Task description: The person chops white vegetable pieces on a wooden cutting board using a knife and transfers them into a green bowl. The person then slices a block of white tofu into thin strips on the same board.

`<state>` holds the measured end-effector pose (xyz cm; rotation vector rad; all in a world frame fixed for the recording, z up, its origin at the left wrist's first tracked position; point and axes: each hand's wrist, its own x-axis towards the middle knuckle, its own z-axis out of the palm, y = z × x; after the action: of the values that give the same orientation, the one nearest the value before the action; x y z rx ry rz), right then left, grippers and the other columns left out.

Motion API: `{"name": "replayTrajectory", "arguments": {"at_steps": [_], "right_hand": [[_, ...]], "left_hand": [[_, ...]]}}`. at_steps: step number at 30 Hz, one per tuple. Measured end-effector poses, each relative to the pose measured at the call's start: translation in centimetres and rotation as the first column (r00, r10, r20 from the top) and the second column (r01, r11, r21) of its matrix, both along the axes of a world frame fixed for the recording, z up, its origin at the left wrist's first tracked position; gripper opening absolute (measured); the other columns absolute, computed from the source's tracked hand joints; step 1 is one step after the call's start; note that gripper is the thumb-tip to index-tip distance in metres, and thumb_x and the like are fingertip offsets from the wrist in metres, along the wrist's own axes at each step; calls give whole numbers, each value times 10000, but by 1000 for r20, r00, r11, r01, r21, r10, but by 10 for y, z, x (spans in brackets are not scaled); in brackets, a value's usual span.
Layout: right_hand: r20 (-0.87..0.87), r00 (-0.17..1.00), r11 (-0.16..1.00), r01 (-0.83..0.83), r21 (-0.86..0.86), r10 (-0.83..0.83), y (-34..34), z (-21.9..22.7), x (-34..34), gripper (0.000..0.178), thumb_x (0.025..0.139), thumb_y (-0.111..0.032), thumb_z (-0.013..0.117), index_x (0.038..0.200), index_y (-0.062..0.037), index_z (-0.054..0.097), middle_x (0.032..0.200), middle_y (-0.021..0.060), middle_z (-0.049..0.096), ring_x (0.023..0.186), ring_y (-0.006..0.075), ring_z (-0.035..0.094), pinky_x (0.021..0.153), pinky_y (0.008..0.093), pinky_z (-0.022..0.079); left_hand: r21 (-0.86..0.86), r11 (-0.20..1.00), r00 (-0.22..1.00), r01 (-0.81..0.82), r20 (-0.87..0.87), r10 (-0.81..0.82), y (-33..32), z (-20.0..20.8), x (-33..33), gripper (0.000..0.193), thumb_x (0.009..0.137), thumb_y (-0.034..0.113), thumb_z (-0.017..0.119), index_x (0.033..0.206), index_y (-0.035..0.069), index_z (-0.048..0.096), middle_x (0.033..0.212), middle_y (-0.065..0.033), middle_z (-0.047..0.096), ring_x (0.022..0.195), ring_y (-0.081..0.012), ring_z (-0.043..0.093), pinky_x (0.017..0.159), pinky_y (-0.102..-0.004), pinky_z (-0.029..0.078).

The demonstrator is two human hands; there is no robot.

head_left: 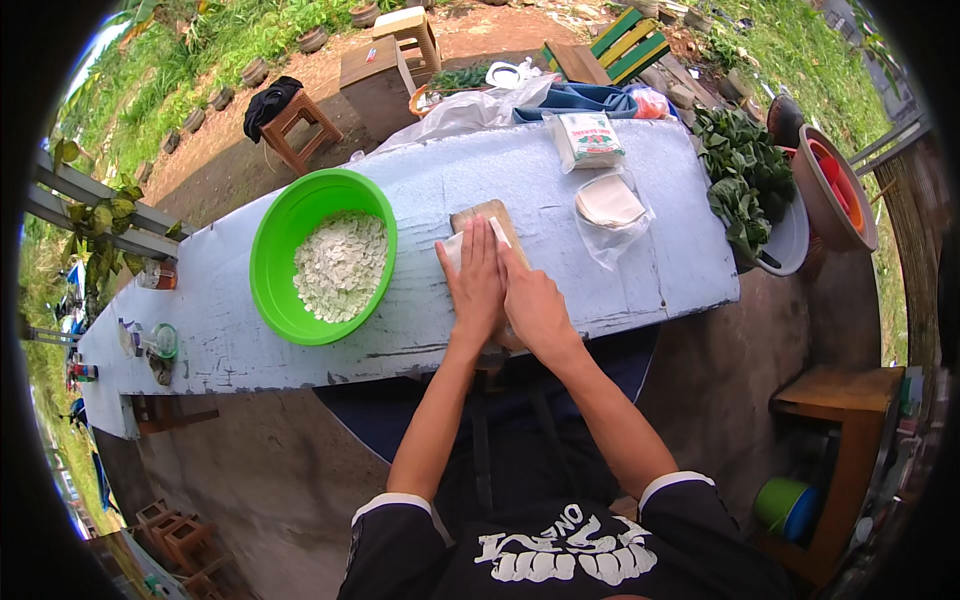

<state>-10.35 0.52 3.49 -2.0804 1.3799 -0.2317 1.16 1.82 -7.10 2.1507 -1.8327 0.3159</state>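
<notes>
A small wooden board (480,211) lies on the pale blue tabletop in front of me, with a thin white sheet (455,249) on it. My left hand (475,285) rests flat on the sheet, its fingers stretched forward and close together. Against it lies my right hand (538,308), its index finger extended over the board's right side; its other fingers are partly hidden. Whatever may be under the palms does not show. To the left stands a bright green basin (263,265) holding many small white flat pieces (341,268). On the right, square pale sheets (610,203) sit in an opened clear bag.
A sealed packet (588,141) lies behind the opened bag. Leafy greens (740,175) fill a bowl at the table's right end, beside a brown basin (862,232) with orange items. Jars (160,340) stand at far left. Stools (295,125) and a green-yellow slatted chair (628,48) are beyond.
</notes>
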Motion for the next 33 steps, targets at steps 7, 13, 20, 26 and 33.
{"name": "replayTrajectory", "arguments": {"at_steps": [7,13,20,26,33], "right_hand": [[68,997,1000,24,10,-24,6,-6,-8,496,1049,-152,458,1543,-127,484,942,371,703,920,563,693,846,636,550],[97,995,1000,23,6,-23,13,-6,-16,489,1051,-143,474,1539,-124,484,922,373,697,911,577,681,836,648,538],[85,996,1000,11,-16,-10,19,-10,-21,505,1044,-121,485,1549,-123,461,876,383,683,865,585,676,790,655,536],[99,995,999,5,-45,-1,24,-17,-26,514,1040,-107,492,1552,-115,444,837,381,676,825,583,673,771,658,532],[70,997,1000,15,7,-15,29,-14,-30,568,996,-61,507,1557,-121,438,876,363,691,863,569,685,802,651,540]], "left_hand": [[-48,999,989,12,-148,-19,-1,0,-1,573,1069,273,449,1574,2,448,1693,-127,371,1596,-226,286,1264,-685,26],[-35,999,988,12,-155,-17,-1,1,-1,589,1066,294,455,1586,16,436,1700,-121,359,1596,-225,284,1260,-692,14],[-40,999,988,11,-150,-17,-1,1,-1,574,1077,285,446,1598,46,430,1690,-102,377,1595,-218,286,1259,-693,17],[-42,999,990,5,-142,-11,-1,3,-1,566,1071,278,467,1591,58,440,1676,-98,398,1584,-219,305,1257,-698,38],[-38,999,998,-23,-60,21,-2,2,-2,567,1057,284,486,1581,69,453,1666,-91,412,1571,-221,329,1255,-707,52]]}}
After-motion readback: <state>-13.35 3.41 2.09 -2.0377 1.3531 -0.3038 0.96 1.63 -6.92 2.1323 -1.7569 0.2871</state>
